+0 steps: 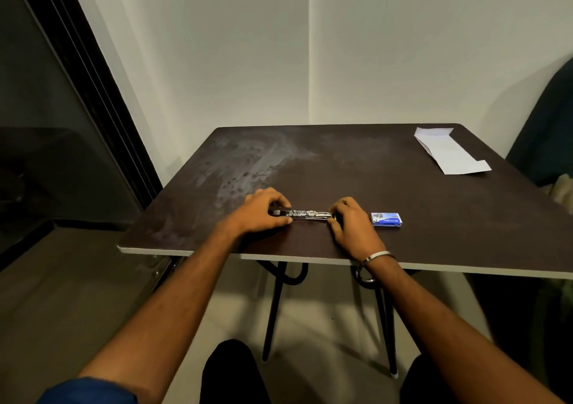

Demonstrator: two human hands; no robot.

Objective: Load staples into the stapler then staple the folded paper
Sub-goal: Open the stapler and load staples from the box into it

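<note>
The stapler [308, 214] lies swung open flat near the table's [434, 217] front edge, roughly midway along it, its metal staple channel exposed between the two hands. The left hand [263, 211] pinches one end between thumb and fingers; the right hand [350, 223] closes its fingers around the other end. The blue staple box [387, 219] sits just beside the right hand, toward the table's right side, and looks closed. The folded paper [449, 152] rests well apart at the far right corner, untouched. Whether a staple strip already sits in the channel is too small to tell. By my judgement the loading step is in hand: the stapler is open, but closing it and stapling the paper remain undone.
</note>
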